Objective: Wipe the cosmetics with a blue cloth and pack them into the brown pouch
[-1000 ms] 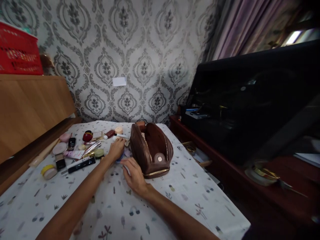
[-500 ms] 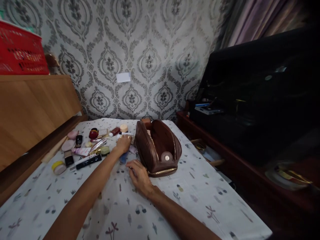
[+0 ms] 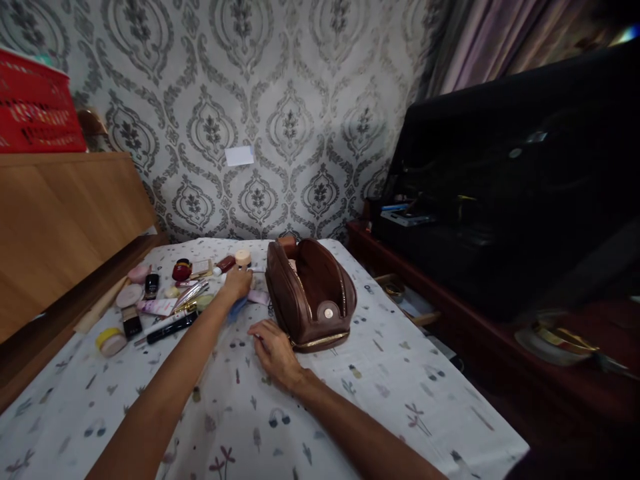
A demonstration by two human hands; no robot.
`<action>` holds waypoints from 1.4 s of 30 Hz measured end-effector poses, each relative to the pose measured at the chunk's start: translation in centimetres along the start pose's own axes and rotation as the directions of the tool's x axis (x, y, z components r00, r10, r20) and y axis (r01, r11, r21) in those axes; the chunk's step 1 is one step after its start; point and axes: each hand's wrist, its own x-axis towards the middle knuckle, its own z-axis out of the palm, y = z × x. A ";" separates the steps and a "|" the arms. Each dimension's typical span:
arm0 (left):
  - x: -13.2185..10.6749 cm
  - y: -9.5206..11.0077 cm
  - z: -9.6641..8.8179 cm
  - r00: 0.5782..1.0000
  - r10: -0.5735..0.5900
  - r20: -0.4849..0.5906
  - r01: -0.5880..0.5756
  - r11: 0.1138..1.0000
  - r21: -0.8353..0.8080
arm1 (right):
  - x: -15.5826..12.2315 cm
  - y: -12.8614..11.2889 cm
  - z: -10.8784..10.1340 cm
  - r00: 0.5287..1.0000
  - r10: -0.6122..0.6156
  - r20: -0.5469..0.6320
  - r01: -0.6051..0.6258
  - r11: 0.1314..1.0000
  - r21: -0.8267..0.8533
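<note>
My left hand (image 3: 237, 283) reaches over the cosmetics on the far part of the table, close to a jar with a beige lid (image 3: 243, 258). Its fingertips are blurred and partly hidden, so a hold cannot be made out. Below that wrist lies something blue (image 3: 237, 309), and a pale lilac packet (image 3: 259, 297) is just right of it. My right hand (image 3: 274, 350) rests on the cloth with curled fingers, thumb and forefinger together; what is in them, if anything, is hidden. Beside it stands a brown makeup bag (image 3: 307, 327), unzipped and gaping.
Several cosmetics lie at the left, among them a dark red jar (image 3: 182, 269), a black tube (image 3: 173, 327) and a yellow-rimmed jar (image 3: 111, 341). A patterned cloth (image 3: 350, 413) covers the table. An open drawer (image 3: 415, 310) is at the right, a red basket (image 3: 37, 107) upper left.
My left hand has shifted a little left, from beside the bag toward the beige-lidded jar. The lilac packet shows more now. My right hand stays by the bag; the view has turned slightly.
</note>
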 end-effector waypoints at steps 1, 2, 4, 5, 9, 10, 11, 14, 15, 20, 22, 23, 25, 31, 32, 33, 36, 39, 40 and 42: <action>-0.1 -0.3 0.0 1.000 -0.008 0.006 0.008 1.000 0.000 | 0.0 0.0 0.0 1.000 0.002 0.002 -0.002 1.000 0.000; -0.2 -0.6 0.0 1.000 -0.016 0.010 0.016 1.000 -0.003 | 0.0 -0.1 -0.1 1.000 0.004 0.004 -0.004 1.000 0.001; -0.5 -1.2 -0.1 1.000 -0.028 0.015 0.028 1.000 -0.014 | 0.0 -0.1 -0.1 1.000 0.006 0.007 -0.006 1.000 0.001; -0.7 -1.4 -0.1 0.999 -0.031 0.018 0.032 0.999 -0.022 | 0.0 -0.1 -0.1 1.000 0.007 0.007 -0.007 1.000 0.000; -1.3 -2.5 -0.2 0.998 -0.027 0.049 0.030 0.998 -0.057 | 0.0 0.0 -0.1 1.000 0.012 0.011 -0.012 1.000 -0.006; -1.6 -2.8 -0.2 0.998 -0.021 0.054 0.024 0.998 -0.063 | 0.0 0.0 0.0 1.000 0.013 0.013 -0.013 1.000 -0.008; -1.8 -3.1 -0.1 0.999 -0.012 0.053 0.015 0.997 -0.069 | 0.0 0.1 0.0 1.000 0.015 0.016 -0.015 1.000 -0.010; -2.6 -3.8 0.1 1.000 0.019 0.022 -0.017 0.997 -0.081 | 0.1 0.1 0.1 0.999 0.024 0.023 -0.023 1.000 -0.015; -2.9 -4.0 0.2 1.000 0.026 0.005 -0.025 0.996 -0.084 | 0.1 0.2 0.1 0.999 0.026 0.025 -0.026 1.000 -0.015; -4.8 -4.1 0.3 0.990 0.008 -0.139 -0.023 0.994 -0.109 | 0.1 0.2 0.1 0.999 0.034 0.032 -0.034 0.999 -0.013; -5.7 -4.1 0.1 0.977 -0.020 -0.214 -0.008 0.992 -0.127 | 0.0 0.2 0.1 0.999 0.041 0.033 -0.040 0.999 -0.012; -6.3 -4.0 -0.1 0.968 -0.033 -0.250 -0.002 0.991 -0.137 | 0.0 0.2 0.1 0.998 0.045 0.032 -0.045 0.999 -0.010; -7.7 -3.9 -0.6 0.947 -0.047 -0.316 -0.004 0.987 -0.158 | -0.1 0.2 0.1 0.998 0.060 0.026 -0.060 0.998 -0.008; -13.8 -2.0 -0.1 0.902 0.072 -0.425 -0.159 0.972 -0.173 | -0.1 0.3 0.5 0.946 0.321 0.051 -0.324 0.919 0.225; -14.9 -1.5 0.4 0.881 0.130 -0.455 -0.231 0.957 -0.174 | -0.1 0.4 0.5 0.930 0.361 0.069 -0.366 0.892 0.263; -15.8 -1.1 0.9 0.857 0.181 -0.483 -0.299 0.938 -0.178 | 0.0 0.4 0.4 0.918 0.385 0.093 -0.395 0.873 0.287; -17.8 -0.3 2.3 0.802 0.261 -0.538 -0.430 0.877 -0.216 | -0.1 0.3 0.2 0.917 0.364 0.163 -0.397 0.871 0.290; -18.7 -0.3 2.8 0.805 0.259 -0.533 -0.454 0.849 -0.272 | -0.3 0.3 0.0 0.927 0.306 0.215 -0.362 0.878 0.312; -18.8 -0.3 2.8 0.810 0.260 -0.526 -0.457 0.842 -0.287 | -0.3 0.3 0.0 0.925 0.304 0.227 -0.367 0.871 0.327; -18.9 -0.5 2.7 0.823 0.261 -0.504 -0.457 0.831 -0.317 | -0.4 0.2 0.0 0.919 0.314 0.239 -0.383 0.856 0.348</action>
